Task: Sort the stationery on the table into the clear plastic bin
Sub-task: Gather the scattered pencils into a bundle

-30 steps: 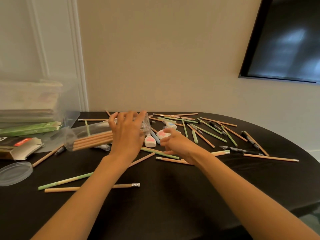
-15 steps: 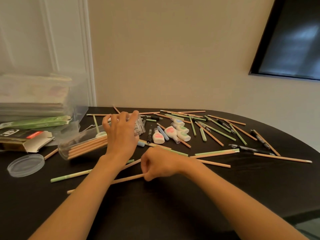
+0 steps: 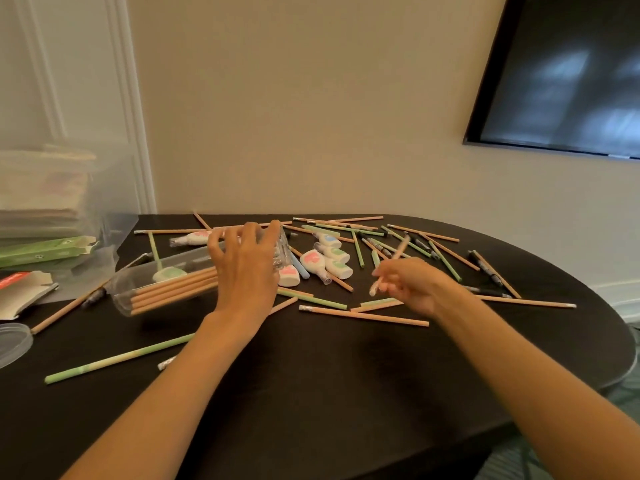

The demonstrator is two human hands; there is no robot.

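A clear plastic bin (image 3: 138, 289) lies on its side on the black table (image 3: 329, 375), with several tan pencils and a white correction tape inside. My left hand (image 3: 242, 268) grips its open right end from above. To the right, my right hand (image 3: 412, 285) pinches a tan pencil (image 3: 394, 258), lifted off the table and pointing up and away, its eraser end toward the bin. Many tan and green pencils (image 3: 363, 315), black pens (image 3: 485, 268) and white correction tapes (image 3: 313, 261) lie scattered behind and between my hands.
A round clear lid (image 3: 12, 342) sits at the left edge. Behind it lie an opened red-and-white carton (image 3: 20, 292), a green box (image 3: 45, 251) and a large clear container of papers (image 3: 52, 195). A dark screen (image 3: 561, 71) hangs on the wall.
My right hand moved from in front of my left wrist up and to the right, lifting a tan pencil off the table. My left hand stayed on the bin.
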